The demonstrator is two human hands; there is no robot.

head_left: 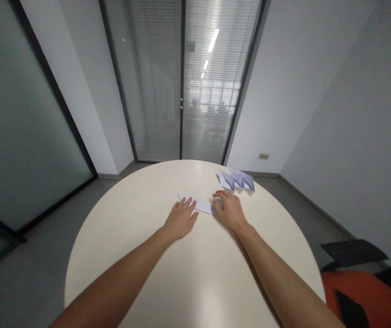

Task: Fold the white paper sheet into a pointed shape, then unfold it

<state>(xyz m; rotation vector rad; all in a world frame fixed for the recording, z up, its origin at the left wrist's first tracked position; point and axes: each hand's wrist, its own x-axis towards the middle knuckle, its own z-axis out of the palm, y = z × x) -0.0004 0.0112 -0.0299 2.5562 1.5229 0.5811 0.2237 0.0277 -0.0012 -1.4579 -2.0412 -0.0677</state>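
Note:
A narrow white folded paper [202,206] lies on the table in front of me. My left hand [182,217] rests on its left end, palm down, with the fingers stretched out and apart. At the paper's right end is my right hand [228,209]. Its fingers are curved, and a gap shows between thumb and forefinger with nothing gripped in it. Beyond my right hand stand several pleated white papers [236,180], zigzag-shaped and close together near the table's far right edge.
The round cream table [120,255] fills the middle. An orange chair with black armrests [362,291] stands at the lower right. Behind the table is a glass partition with blinds [157,91]. A wall socket [264,156] sits low on the right wall.

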